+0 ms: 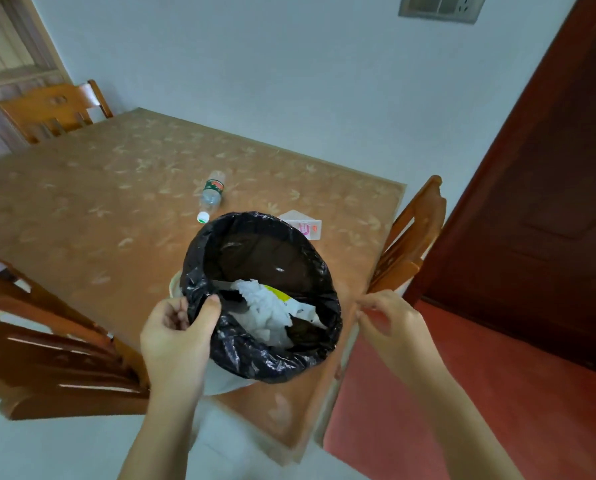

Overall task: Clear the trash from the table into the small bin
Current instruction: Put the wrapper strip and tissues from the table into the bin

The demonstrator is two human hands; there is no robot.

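Head | left hand (177,332) fingers pinching bin (265,362) rim | right hand (391,325) fingers loosely curled, empty

My left hand (178,327) grips the near-left rim of the small white bin lined with a black plastic bag (265,365), thumb hooked inside the rim. The bin sits over the near part of the table with the tan leaf-patterned cloth (99,202). In it lie crumpled white paper scraps (268,313). Behind the bin, on the table, lies a clear plastic bottle (211,195) on its side, cap toward me. Just right of that, partly hidden behind the rim, lies what seems a small flat paper carton (305,226). My right hand (390,323) hovers right of the bin, apart from it, before a wooden chair (407,244).
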